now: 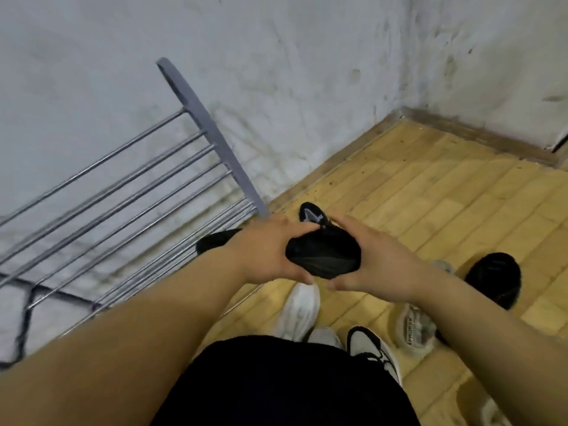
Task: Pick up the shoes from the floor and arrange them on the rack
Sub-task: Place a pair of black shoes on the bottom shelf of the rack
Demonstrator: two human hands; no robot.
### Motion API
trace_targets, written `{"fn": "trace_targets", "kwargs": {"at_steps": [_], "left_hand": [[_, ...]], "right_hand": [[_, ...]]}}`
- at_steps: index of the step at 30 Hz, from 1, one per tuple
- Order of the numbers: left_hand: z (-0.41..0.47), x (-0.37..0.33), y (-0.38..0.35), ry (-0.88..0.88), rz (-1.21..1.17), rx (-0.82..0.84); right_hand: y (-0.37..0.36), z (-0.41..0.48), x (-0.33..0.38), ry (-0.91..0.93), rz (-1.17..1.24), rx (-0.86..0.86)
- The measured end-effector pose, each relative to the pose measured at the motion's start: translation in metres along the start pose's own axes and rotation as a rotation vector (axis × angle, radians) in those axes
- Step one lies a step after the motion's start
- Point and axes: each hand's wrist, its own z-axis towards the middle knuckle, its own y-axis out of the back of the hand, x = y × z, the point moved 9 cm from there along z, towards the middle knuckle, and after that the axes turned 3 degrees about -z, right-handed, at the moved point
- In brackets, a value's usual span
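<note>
I hold a black shoe (322, 256) above the floor between both hands, heel end toward me. My left hand (267, 250) grips its left side, and my right hand (372, 259) grips its right side. The metal shoe rack (129, 192) with thin silver bars and a grey side frame stands to the left against the wall. Another black shoe (215, 239) shows partly behind my left wrist near the rack's lower bars. On the floor lie a black shoe with a white mark (312, 213), a black shoe (495, 275), a white shoe (299, 309) and a black-and-white sneaker (373, 348).
A worn white shoe on its side (415, 329) lies by my right forearm. The wooden floor (445, 192) runs to a room corner with a brown skirting board (479, 124). A black cable (27, 318) hangs on the wall under the rack.
</note>
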Motion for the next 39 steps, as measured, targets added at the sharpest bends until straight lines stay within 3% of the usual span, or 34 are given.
{"fn": "trace_targets", "kwargs": {"at_steps": [7, 14, 19, 26, 39], "left_hand": [[-0.183, 0.109, 0.029, 0.264, -0.302, -0.310], [-0.321, 0.171, 0.007, 0.383, -0.398, -0.407], [-0.364, 0.169, 0.000, 0.413, -0.383, -0.377], [-0.371, 0.167, 0.010, 0.400, -0.407, -0.412], [-0.412, 0.209, 0.022, 0.522, -0.321, -0.478]], "right_hand": [[-0.067, 0.069, 0.178, 0.355, -0.255, 0.380], [-0.166, 0.058, 0.304, 0.551, -0.522, 0.614], [-0.209, 0.026, 0.306, 0.521, -0.443, 0.605], [-0.204, 0.026, 0.310, 0.425, -0.413, 0.581], [-0.239, 0.051, 0.335, 0.575, -0.312, 0.508]]}}
